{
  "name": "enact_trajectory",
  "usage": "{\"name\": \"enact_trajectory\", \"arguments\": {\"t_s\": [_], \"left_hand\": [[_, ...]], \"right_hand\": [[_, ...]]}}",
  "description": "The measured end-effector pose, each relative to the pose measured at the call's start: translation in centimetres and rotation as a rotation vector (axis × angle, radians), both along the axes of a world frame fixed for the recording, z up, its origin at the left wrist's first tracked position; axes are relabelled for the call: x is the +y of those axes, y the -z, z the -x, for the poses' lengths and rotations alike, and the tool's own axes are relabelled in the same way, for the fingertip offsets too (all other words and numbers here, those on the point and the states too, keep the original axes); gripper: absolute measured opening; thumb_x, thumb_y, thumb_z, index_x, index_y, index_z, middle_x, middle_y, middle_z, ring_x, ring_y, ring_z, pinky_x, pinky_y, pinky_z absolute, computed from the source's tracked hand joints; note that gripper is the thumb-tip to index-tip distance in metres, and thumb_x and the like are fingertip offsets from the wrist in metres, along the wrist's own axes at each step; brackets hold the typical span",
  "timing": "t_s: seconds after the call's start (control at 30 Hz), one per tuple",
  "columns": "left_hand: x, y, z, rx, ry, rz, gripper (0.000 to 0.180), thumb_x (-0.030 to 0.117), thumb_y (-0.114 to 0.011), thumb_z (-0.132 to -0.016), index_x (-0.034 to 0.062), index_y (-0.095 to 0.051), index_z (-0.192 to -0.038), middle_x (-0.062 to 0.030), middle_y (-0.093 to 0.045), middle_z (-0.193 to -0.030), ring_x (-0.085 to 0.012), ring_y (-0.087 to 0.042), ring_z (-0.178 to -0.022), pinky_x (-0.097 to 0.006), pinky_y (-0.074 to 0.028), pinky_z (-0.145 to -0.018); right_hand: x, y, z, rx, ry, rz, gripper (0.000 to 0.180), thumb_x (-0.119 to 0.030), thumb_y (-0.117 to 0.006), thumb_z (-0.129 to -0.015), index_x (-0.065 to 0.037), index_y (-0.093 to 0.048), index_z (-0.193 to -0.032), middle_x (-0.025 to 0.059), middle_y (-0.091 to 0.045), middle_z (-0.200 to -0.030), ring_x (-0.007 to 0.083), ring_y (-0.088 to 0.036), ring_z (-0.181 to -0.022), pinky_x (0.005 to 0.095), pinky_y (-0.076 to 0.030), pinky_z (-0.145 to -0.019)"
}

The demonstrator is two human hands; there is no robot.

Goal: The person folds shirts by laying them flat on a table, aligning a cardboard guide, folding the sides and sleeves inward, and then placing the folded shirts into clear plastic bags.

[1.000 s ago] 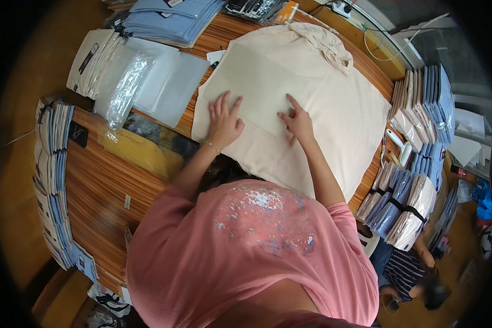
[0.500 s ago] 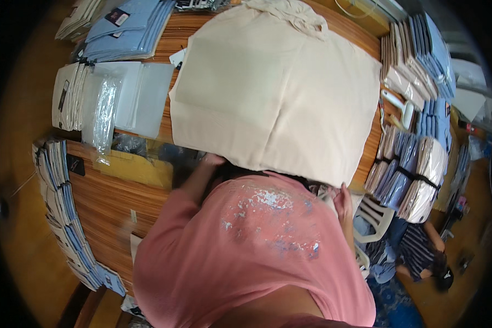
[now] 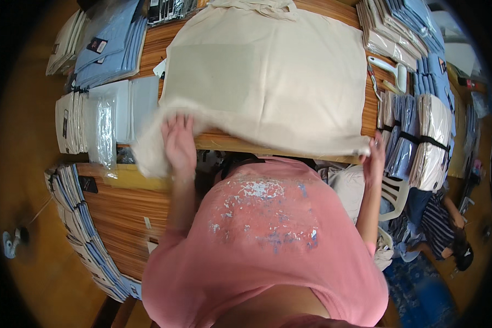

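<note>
A cream shirt [image 3: 311, 82] lies spread on the wooden table in front of me, its collar end at the far side. A greyish rectangle [image 3: 210, 76] shows on its left half; whether it lies over or under the cloth I cannot tell. My left hand [image 3: 179, 145] has its fingers laid over the raised near-left edge, closed on the cloth with the thumb hidden. That corner hangs blurred around the hand. At the near-right corner, my right hand [image 3: 373, 158] pinches the hem between fingers and thumb.
Bagged blue shirts [image 3: 112, 49] and clear plastic bags [image 3: 103, 126] are at left. On the right are a lint roller [image 3: 391, 68], folded shirts [image 3: 393, 33] and strapped bundles [image 3: 429, 142]. A white chair [image 3: 393, 197] and another person [image 3: 440, 224] are at lower right.
Both hands have come up from below the table edge. The near hem is now lifted, its left corner swung upward and left, uncovering the table edge. The view has shifted slightly.
</note>
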State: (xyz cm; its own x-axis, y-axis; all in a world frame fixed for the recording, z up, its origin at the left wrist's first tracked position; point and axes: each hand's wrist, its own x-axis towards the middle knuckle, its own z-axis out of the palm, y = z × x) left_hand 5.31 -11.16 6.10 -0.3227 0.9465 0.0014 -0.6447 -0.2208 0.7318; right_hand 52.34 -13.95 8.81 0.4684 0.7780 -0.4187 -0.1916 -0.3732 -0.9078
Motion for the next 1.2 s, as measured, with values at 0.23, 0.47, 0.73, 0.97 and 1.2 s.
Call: {"name": "enact_trajectory", "arguments": {"t_s": [0.23,0.47,0.73,0.97,1.2], "left_hand": [[10.3,1.8,-3.7,0.796,0.156,0.083,0.038,0.008,-0.048,-0.088,0.0038,-0.045,-0.126,-0.0114,-0.045,-0.133,-0.0280,-0.037,-0.127,-0.042,-0.025,-0.108],[19.8,5.1,-5.0,2.002,0.530,-0.377,0.023,0.017,-0.059,-0.085,0.0044,-0.054,-0.104,-0.0106,-0.049,-0.129,-0.0303,-0.039,-0.127,-0.048,-0.025,-0.106],[20.9,7.9,-5.5,1.763,0.485,-0.315,0.027,0.015,-0.055,-0.087,0.0047,-0.054,-0.112,-0.0106,-0.055,-0.120,-0.0260,-0.045,-0.120,-0.048,-0.026,-0.105],[17.8,8.4,-4.9,1.824,0.384,-0.310,0.027,0.013,-0.053,-0.087,0.0046,-0.053,-0.113,-0.0109,-0.056,-0.119,-0.0247,-0.045,-0.121,-0.046,-0.027,-0.105],[14.5,7.8,-4.5,1.831,0.409,-0.299,0.027,0.013,-0.053,-0.087,0.0056,-0.053,-0.113,-0.0096,-0.055,-0.121,-0.0246,-0.045,-0.121,-0.045,-0.027,-0.105]], "right_hand": [[10.1,5.6,-5.6,0.358,-0.129,-0.101,0.022,-0.019,-0.047,-0.095,-0.004,-0.052,-0.111,0.0098,-0.063,-0.095,0.0154,-0.064,-0.077,0.0258,-0.055,-0.062],[15.9,2.9,-4.4,0.324,-0.269,-0.095,0.024,-0.016,-0.045,-0.094,-0.003,-0.049,-0.114,0.0182,-0.057,-0.119,0.0248,-0.062,-0.100,0.0338,-0.057,-0.074],[16.1,11.1,-2.1,-0.605,-0.033,-0.228,0.056,-0.018,-0.058,-0.085,0.002,-0.033,-0.132,0.0165,-0.052,-0.123,0.0292,-0.052,-0.113,0.0398,-0.042,-0.093],[9.0,12.4,-0.2,-1.458,-0.395,0.036,0.076,-0.053,-0.053,-0.083,-0.009,-0.029,-0.140,0.0207,-0.023,-0.146,0.0354,-0.017,-0.137,0.0568,-0.013,-0.107],[3.5,12.6,-1.1,-1.501,-0.439,0.139,0.067,-0.051,-0.048,-0.087,-0.013,-0.034,-0.140,0.0141,-0.022,-0.148,0.0300,-0.016,-0.138,0.0569,-0.008,-0.108]]}}
